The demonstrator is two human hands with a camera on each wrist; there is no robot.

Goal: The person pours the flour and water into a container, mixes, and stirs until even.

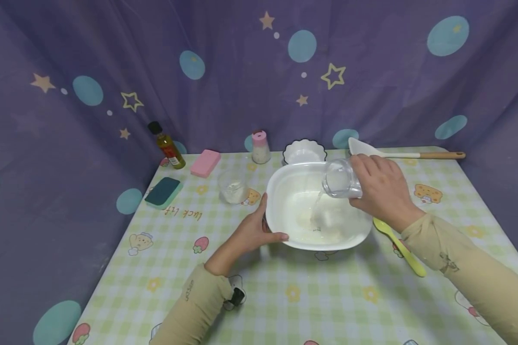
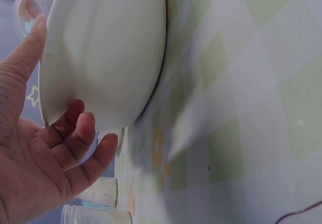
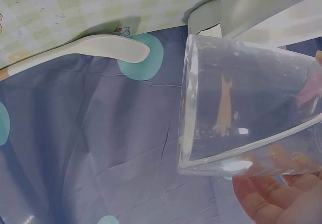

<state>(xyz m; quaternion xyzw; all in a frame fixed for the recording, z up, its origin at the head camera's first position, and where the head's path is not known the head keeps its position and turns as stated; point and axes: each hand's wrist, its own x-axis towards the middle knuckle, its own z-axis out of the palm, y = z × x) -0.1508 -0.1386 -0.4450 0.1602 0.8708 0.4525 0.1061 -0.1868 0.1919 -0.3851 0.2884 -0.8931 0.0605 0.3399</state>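
A white basin [image 1: 287, 206] with a wide rim sits in the middle of the checked tablecloth, some liquid in its bottom. My left hand [image 1: 252, 230] holds it at the left side; in the left wrist view the thumb [image 2: 27, 50] lies along the rim and the bent fingers are at the outer wall. Over the basin's right side, my right hand [image 1: 382, 184] grips a clear plastic cup [image 1: 342, 179], tipped with its mouth to the left. A thin stream of clear liquid runs from the cup into the basin. Part of the cup's base is hidden behind the fingers.
Left of the basin stands a clear cup [image 1: 234, 190] with white contents. Behind are a pink-lidded shaker [image 1: 261, 149], scalloped dish [image 1: 304, 152] and white spatula [image 1: 397, 154]. A yellow-green spoon [image 1: 401, 249] lies right; sponges [image 1: 164, 191] and an oil bottle [image 1: 168, 148] left.
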